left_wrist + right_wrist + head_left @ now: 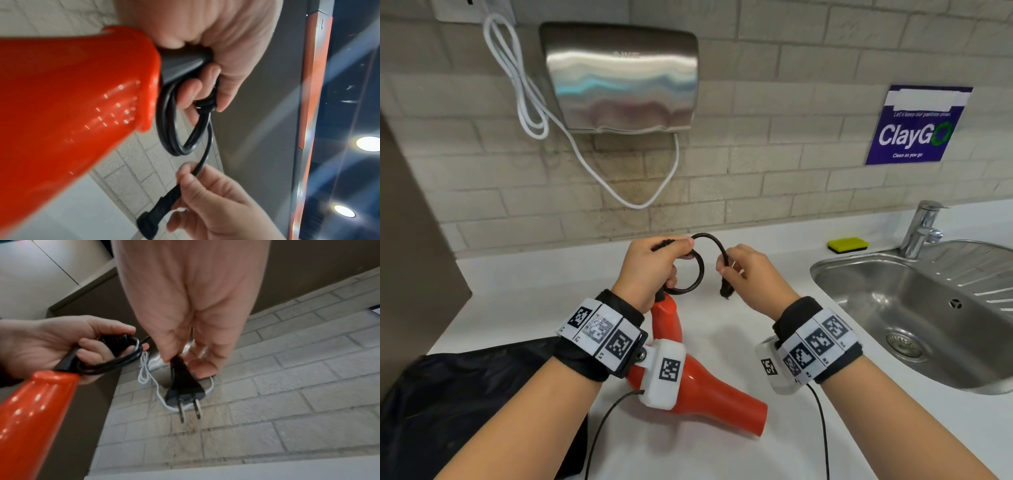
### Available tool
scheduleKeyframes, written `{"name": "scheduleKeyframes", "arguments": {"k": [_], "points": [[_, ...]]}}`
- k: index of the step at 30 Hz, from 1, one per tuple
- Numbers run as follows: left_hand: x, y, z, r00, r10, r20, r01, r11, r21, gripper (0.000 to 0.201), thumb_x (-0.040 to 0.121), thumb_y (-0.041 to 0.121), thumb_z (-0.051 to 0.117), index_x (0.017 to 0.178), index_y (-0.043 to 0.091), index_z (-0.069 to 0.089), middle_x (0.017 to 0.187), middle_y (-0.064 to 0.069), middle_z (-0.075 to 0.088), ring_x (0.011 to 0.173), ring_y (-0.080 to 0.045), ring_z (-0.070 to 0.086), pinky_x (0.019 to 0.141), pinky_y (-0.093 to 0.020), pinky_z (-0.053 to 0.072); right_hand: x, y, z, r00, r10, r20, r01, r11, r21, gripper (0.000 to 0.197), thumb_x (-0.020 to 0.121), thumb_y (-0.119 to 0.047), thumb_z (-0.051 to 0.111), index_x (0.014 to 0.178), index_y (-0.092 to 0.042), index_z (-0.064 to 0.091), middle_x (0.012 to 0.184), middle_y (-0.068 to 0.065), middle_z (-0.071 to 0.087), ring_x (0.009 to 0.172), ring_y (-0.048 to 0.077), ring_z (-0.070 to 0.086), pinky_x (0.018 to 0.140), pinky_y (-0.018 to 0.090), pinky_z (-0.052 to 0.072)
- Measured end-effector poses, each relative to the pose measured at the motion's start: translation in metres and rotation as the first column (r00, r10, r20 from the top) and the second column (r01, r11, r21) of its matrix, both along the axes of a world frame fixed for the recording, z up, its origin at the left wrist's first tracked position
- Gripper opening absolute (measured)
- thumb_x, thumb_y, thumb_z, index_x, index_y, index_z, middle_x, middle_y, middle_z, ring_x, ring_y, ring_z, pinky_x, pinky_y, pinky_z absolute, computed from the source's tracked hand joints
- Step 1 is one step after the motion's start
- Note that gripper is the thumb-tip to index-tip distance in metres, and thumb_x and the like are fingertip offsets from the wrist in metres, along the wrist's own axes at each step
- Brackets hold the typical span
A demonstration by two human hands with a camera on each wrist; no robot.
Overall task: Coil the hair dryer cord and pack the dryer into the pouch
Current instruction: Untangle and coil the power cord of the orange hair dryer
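Note:
A red hair dryer (709, 390) hangs above the white counter, its handle (72, 91) reaching up to my left hand (654, 263). That hand grips the coiled black cord (690, 274) in small loops at the handle's end (115, 358). A short arc of cord runs over to my right hand (743, 270), which pinches the cord just behind the black two-pin plug (185, 391). The plug (156, 216) hangs free below those fingers. The black pouch (465, 404) lies on the counter at the lower left, partly under my left forearm.
A steel sink (914, 308) with a tap (921, 229) fills the right side, a yellow sponge (847, 245) behind it. On the tiled wall hang a metal hand dryer (619, 78) with a white cable (524, 89) and a blue sign (917, 126).

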State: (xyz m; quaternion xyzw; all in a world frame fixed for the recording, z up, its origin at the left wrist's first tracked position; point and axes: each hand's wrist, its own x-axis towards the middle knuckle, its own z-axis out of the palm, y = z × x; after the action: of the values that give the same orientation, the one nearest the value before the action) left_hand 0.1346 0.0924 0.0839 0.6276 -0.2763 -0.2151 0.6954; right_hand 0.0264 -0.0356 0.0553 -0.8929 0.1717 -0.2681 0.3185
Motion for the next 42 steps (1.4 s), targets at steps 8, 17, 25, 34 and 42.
{"name": "scheduleKeyframes", "arguments": {"k": [8,17,25,34,42], "points": [[0.002,-0.005,0.000,1.000,0.013,-0.005,-0.013,0.999,0.031,0.014,0.083,0.016,0.066,0.071,0.009,0.065,0.070,-0.011,0.065,0.030,-0.008,0.028,0.037,-0.019,0.030,0.000,0.005,0.006,0.971,-0.044,0.234,-0.013,0.972,0.237,0.024,0.090,-0.002,0.047,0.072,-0.018,0.053,0.083,0.017,0.058,0.057,0.009,0.058,0.053,0.011,0.043],[0.001,-0.005,-0.002,0.999,-0.034,-0.007,0.034,0.999,0.019,0.018,0.083,0.024,0.066,0.073,0.008,0.067,0.058,-0.003,0.064,0.045,-0.017,0.039,0.037,-0.019,0.029,-0.006,0.026,0.031,0.874,0.201,0.443,-0.422,0.766,0.485,0.021,0.089,0.008,0.047,0.078,-0.010,0.053,0.062,-0.004,0.059,0.057,0.006,0.061,0.067,0.026,0.058],[0.000,0.000,0.001,0.998,-0.052,-0.024,0.052,0.998,-0.021,0.012,0.085,0.021,0.063,0.089,0.011,0.068,0.074,-0.005,0.065,0.031,-0.007,0.027,0.037,-0.017,0.027,-0.001,0.031,0.016,0.918,0.046,0.393,-0.135,0.970,0.203,0.029,0.081,-0.001,0.063,0.070,-0.027,0.056,0.075,-0.010,0.060,0.069,0.004,0.057,0.068,0.017,0.048],[-0.001,0.000,0.001,0.998,-0.063,0.016,0.063,0.998,0.006,0.019,0.084,0.026,0.064,0.094,0.011,0.069,0.081,-0.006,0.068,0.031,-0.007,0.030,0.038,-0.019,0.030,0.000,0.034,0.009,0.882,0.006,0.471,-0.064,0.992,0.108,0.027,0.078,-0.003,0.068,0.069,-0.026,0.056,0.075,-0.003,0.061,0.068,0.003,0.058,0.066,0.010,0.047],[-0.011,-0.001,0.005,0.977,-0.212,-0.033,0.212,0.977,0.020,0.013,0.085,0.020,0.062,0.089,0.011,0.070,0.081,-0.004,0.066,0.036,-0.007,0.028,0.039,-0.019,0.029,0.017,0.036,-0.001,0.910,-0.027,0.413,-0.020,0.994,0.109,0.032,0.081,0.005,0.052,0.086,-0.021,0.035,0.078,-0.001,0.050,0.071,0.009,0.052,0.064,0.021,0.044]]}}
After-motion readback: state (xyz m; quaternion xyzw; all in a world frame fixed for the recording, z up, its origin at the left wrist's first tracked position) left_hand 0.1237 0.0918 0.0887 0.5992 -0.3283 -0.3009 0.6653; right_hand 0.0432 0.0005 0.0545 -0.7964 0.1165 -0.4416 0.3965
